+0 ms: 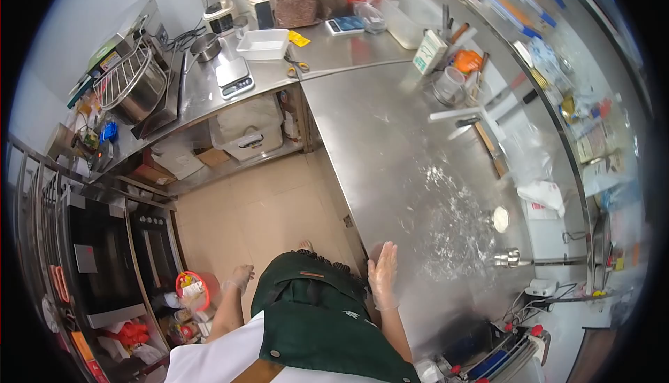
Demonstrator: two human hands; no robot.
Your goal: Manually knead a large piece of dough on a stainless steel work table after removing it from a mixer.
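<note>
Both my hands wear thin clear plastic gloves. Close to the front edge of the steel table [369,132], my right hand [382,275] is held with its fingers stretched out and nothing in it. My left hand [241,276] hangs over the floor, away from the table, its fingers loosely bent and no object visible in them. White flour [453,223] is smeared across the tabletop to the right of my right hand. Beyond it lies a small round whitish piece [500,219], perhaps dough. A shiny metal cylinder [511,258] lies nearby.
A digital scale [235,78], white tray [263,44] and scissors [297,67] sit on the far counter, with a stand mixer [129,83] at its left. Ovens [104,251] and a red bin [195,291] stand on my left. A wooden-handled tool [490,147] lies along the table's right side.
</note>
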